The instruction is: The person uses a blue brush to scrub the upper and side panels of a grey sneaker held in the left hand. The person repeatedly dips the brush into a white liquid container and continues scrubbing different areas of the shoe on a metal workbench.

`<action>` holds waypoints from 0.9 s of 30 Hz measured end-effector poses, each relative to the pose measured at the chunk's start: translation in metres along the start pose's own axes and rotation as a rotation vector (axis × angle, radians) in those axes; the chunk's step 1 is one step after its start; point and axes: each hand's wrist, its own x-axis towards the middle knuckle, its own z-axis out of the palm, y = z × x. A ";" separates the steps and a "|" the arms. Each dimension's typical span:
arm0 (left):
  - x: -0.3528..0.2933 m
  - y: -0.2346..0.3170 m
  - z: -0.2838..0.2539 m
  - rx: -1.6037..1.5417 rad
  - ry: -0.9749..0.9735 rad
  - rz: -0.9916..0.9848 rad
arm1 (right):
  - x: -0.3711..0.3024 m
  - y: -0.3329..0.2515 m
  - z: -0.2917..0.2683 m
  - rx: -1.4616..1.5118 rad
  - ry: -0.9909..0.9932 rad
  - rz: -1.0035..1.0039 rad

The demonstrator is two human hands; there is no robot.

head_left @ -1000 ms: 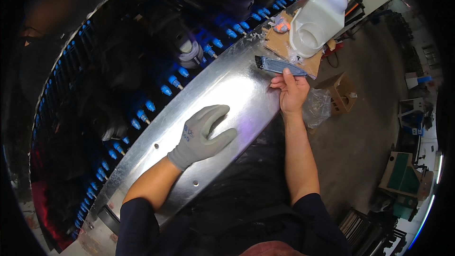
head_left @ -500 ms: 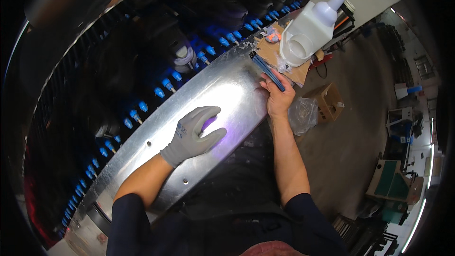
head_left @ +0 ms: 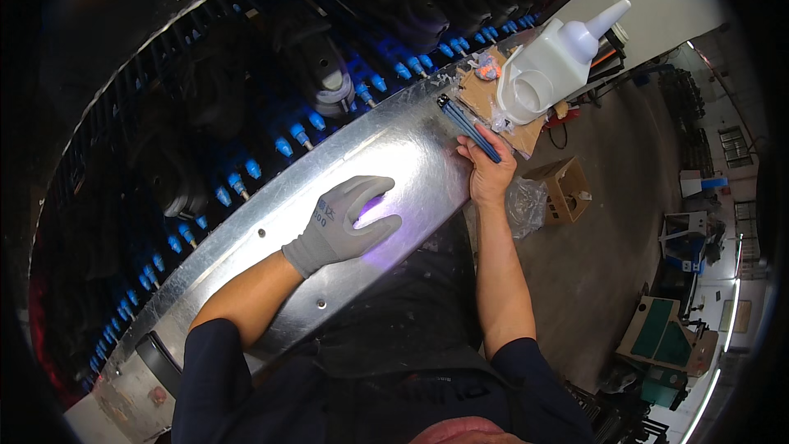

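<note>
My left hand (head_left: 345, 222) wears a grey knitted glove and rests on or just above the metal ledge (head_left: 394, 148). Its thumb and fingers are apart, and nothing shows between them. With my bare right hand (head_left: 493, 174) I grip a small bundle of thin blue sticks with dark tips (head_left: 470, 130). The bundle slants up and left from my fingers, over the far right part of the ledge. Just beyond it lies a brown cardboard piece (head_left: 486, 97) with loose scraps on it.
A white plastic bottle with a long spout (head_left: 546, 66) stands at the ledge's right end. Along the far edge run blue-tipped fittings (head_left: 300, 133), with dark clamp-like parts (head_left: 320, 66) behind. An open cardboard box (head_left: 567, 189) and a clear plastic bag (head_left: 526, 205) sit low at the right.
The whole view has shifted slightly. The dark parts behind the ledge show more sharply. Both hands keep nearly the same pose, and the blue sticks stay in my right hand.
</note>
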 end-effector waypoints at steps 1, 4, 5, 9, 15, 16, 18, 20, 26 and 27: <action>0.000 0.000 0.000 -0.003 -0.002 -0.004 | 0.000 -0.001 0.000 0.001 0.001 0.008; 0.000 0.000 0.001 0.001 -0.006 -0.008 | 0.000 -0.002 -0.001 0.018 0.001 0.011; 0.001 -0.001 0.001 0.005 -0.008 -0.008 | 0.000 -0.002 -0.001 0.028 0.003 0.016; 0.002 0.001 0.000 -0.005 -0.010 -0.014 | 0.001 -0.003 -0.002 0.090 0.016 0.037; 0.003 0.002 0.000 -0.009 -0.010 -0.019 | 0.003 -0.004 -0.007 0.172 0.038 0.047; 0.002 0.001 0.002 -0.024 -0.005 -0.020 | 0.003 -0.004 -0.008 0.178 0.034 0.050; 0.003 0.001 0.002 -0.021 -0.003 -0.021 | 0.007 -0.005 -0.009 0.187 0.040 0.042; 0.004 0.002 0.000 0.008 -0.022 -0.027 | 0.005 -0.006 -0.010 0.181 0.043 0.037; 0.003 0.000 0.001 0.010 -0.010 -0.011 | 0.004 -0.005 -0.010 0.246 0.025 0.023; 0.003 0.000 0.002 0.008 -0.003 -0.007 | 0.005 -0.006 -0.009 0.250 0.024 0.028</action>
